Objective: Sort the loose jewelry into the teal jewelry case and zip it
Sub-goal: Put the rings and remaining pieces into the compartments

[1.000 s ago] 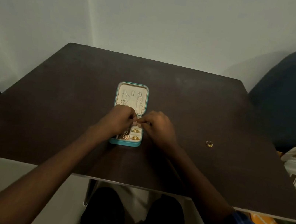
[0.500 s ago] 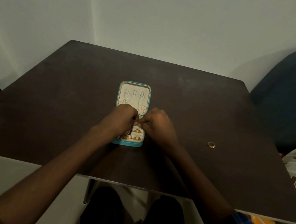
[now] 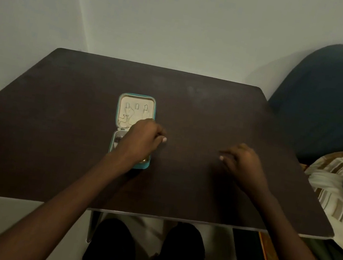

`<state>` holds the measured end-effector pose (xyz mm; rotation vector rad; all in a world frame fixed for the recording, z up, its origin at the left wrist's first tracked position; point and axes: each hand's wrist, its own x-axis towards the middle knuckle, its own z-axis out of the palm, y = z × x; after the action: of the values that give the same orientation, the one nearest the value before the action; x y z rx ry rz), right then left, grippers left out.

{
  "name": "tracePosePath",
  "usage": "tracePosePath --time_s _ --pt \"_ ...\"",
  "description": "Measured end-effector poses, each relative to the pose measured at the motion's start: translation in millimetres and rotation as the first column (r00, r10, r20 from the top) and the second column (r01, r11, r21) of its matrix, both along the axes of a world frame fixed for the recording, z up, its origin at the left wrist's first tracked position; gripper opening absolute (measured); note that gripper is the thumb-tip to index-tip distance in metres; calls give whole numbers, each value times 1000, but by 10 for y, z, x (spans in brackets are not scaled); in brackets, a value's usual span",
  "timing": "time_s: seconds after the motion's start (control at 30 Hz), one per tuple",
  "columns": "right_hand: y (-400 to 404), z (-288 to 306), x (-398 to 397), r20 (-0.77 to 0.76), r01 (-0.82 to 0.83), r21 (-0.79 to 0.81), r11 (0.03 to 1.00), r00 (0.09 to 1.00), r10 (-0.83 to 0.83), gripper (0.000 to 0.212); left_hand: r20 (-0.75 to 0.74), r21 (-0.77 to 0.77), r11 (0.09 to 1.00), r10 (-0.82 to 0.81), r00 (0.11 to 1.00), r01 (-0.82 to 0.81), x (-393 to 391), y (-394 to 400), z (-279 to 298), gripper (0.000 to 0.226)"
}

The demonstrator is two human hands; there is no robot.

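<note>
The teal jewelry case (image 3: 137, 98) lies open on the dark table (image 3: 64, 135), its cream lid panel showing thin chains on small hooks. My left hand (image 3: 142, 141) rests over the case's lower tray with its fingers loosely curled and hides most of the compartments. Nothing shows in its grip. My right hand (image 3: 243, 163) is on the table well to the right of the case, fingers curled down onto the surface. The gold ring that lay there is out of sight beneath it. Whether the fingers pinch it is hidden.
A dark blue chair back (image 3: 327, 105) stands past the table's right edge, with a striped cloth bundle (image 3: 333, 182) beside it. My legs (image 3: 146, 254) are under the table's near edge. Pale walls close in behind.
My right hand has left the case and moved right, onto the spot where the gold ring lay. My left hand stays over the case tray.
</note>
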<state>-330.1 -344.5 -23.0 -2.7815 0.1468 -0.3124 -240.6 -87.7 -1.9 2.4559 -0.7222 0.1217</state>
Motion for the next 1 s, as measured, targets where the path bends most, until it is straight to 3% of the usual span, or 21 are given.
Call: tracePosePath --time_s 0.1,0.3,0.47,0.57,0.67,0.73,0.8,0.87,1.0 --pt "-180 -150 -134 -101 8 -77 997 995 -15 25 -3 11 998 -59 998 59 -98 -219 -19 14" --pt "-176 -273 -95 -16 -14 -98 995 1000 12 13 -124 57 980 -183 975 191 -330 -526 -101 21" --pt "343 -104 30 97 -165 248 955 985 145 7 -71 -179 962 -222 972 206 -367 -452 -126 32" --pt "624 -24 116 80 -187 378 907 982 169 11 -28 -290 941 -192 981 175 -360 -310 -125 28" --pt "839 49 226 97 -167 665 727 986 138 13 -63 -346 936 -99 993 71 -302 -139 -103 26" --pt "981 97 289 95 -177 741 648 983 160 7 -65 -362 932 -21 998 -4 -250 -47 -96 20" --pt "1107 111 371 110 -205 698 687 978 179 7 -88 -379 919 80 993 -108 -188 24 -79 16" --pt "1228 112 473 148 -219 568 794 975 164 8 -98 -342 924 146 984 -171 -123 93 -55 15" --pt "1420 84 689 133 -249 314 916 967 217 17 -132 -211 962 147 980 -172 13 252 -14 18"
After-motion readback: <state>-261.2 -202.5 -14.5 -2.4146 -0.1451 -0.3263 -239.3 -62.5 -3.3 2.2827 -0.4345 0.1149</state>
